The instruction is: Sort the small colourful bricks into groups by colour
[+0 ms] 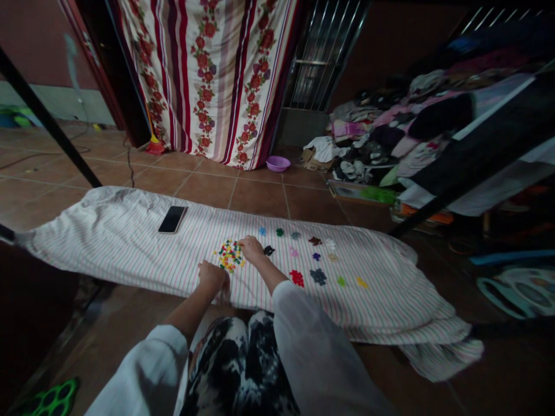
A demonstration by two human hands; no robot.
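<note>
A mixed pile of small coloured beads (231,256), red, yellow, green and white, lies on the striped cloth. At the pile's right edge, the fingers of my right hand (252,248) are pinched together; what they hold is too small to name. My left hand (211,276) rests at the near left side of the pile with its fingers curled, hiding whatever is in them. Sorted by colour, small heaps spread to the right, among them black beads (269,251), red beads (297,278), dark grey beads (318,277), brown beads (315,240) and yellow beads (362,282).
A phone (172,219) lies on the striped cloth (130,242) left of the pile. Dark bars run past both ends. Beyond, a purple basin (278,164) stands on the tiled floor before a flowered curtain (208,75). Clothes (390,127) are heaped at the right.
</note>
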